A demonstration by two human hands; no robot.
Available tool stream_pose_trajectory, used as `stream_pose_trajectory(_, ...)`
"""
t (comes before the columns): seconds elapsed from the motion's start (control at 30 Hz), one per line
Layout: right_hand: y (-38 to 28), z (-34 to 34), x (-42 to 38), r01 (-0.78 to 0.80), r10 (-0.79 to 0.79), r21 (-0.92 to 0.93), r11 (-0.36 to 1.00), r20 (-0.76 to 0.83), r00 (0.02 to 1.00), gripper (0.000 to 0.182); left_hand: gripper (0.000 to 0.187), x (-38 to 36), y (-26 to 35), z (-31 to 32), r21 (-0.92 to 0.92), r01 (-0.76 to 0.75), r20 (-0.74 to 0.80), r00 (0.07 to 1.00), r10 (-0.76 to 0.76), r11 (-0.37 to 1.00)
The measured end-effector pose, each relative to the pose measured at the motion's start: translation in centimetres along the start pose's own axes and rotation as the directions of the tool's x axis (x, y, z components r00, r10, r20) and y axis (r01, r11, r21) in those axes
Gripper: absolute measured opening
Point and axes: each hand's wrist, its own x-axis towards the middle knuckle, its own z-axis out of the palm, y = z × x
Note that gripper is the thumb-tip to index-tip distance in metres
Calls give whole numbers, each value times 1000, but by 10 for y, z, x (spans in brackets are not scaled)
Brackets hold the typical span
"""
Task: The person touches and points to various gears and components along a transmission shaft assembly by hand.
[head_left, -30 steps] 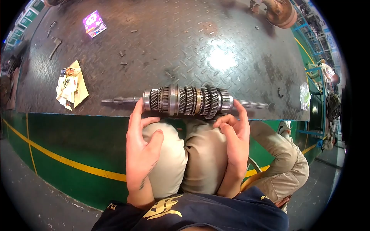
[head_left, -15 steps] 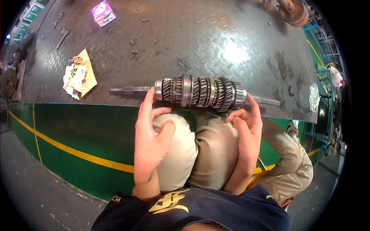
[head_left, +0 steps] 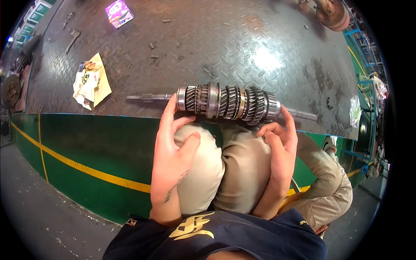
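A gear shaft with several helical gears and rings lies crosswise along the near edge of the steel table. Its thin splined ends stick out left and right. My left hand is at the left end of the gear stack, the index finger touching the end ring and the thumb apart from the metal. At the opposite end, my right hand has its index finger against the smooth end collar, with its other fingers bent and thumb raised below. Both hands are open, and neither wraps round the shaft.
Crumpled paper lies at the left, with a wrench-like tool beyond it. A purple box and a rusty round part stand further back. A plastic wrapper is at the right. Another person's bent leg shows beside me.
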Motion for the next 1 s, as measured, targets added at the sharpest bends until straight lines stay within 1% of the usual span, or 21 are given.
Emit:
stream_pose_trajectory(0.07,-1,1,0,-5,5,7,1000,-5,1000,65,77,1,0,0,-9,10,-2,1000,-10,1000)
stream_pose_trajectory(0.13,-1,1,0,-7,7,18,1000,-9,1000,66,78,4,-1,-1,-116,25,26,999,-22,993)
stream_pose_trajectory(0.27,1,-4,0,-9,9,-3,1000,14,1000,67,81,3,-4,3,-96,18,24,1000,-16,995)
stream_pose_trajectory(0.33,2,-3,-1,-12,11,9,1000,20,1000,68,83,0,-6,6,2,-32,15,999,32,999)
stream_pose_trajectory(0.37,4,-3,0,-3,3,-3,1000,11,1000,68,83,0,-3,7,5,-32,18,999,32,999)
stream_pose_trajectory(0.43,6,-2,-1,7,-7,-20,1000,4,1000,69,86,-2,2,9,-21,33,-2,999,-33,999)
stream_pose_trajectory(0.47,6,-1,-1,19,-19,-29,999,-4,1000,70,86,-1,0,9,-22,31,0,1000,-32,999)
stream_pose_trajectory(0.53,8,-2,-1,30,-30,-37,999,-13,999,70,87,-1,-5,6,80,-104,23,994,102,991)
stream_pose_trajectory(0.63,9,-3,-2,39,-39,-58,998,-7,999,71,87,0,-3,4,99,-122,40,992,119,988)
stream_pose_trajectory(0.77,7,-1,-1,28,-29,-61,998,-21,999,71,85,1,-5,4,79,-127,42,991,124,989)
stream_pose_trajectory(0.83,6,-1,0,28,-30,-65,997,-22,999,70,82,-1,2,6,18,-49,44,998,48,999)
stream_pose_trajectory(1.0,4,-1,-1,7,-8,-57,998,-6,1000,70,83,-1,-2,5,7,-68,44,997,68,998)
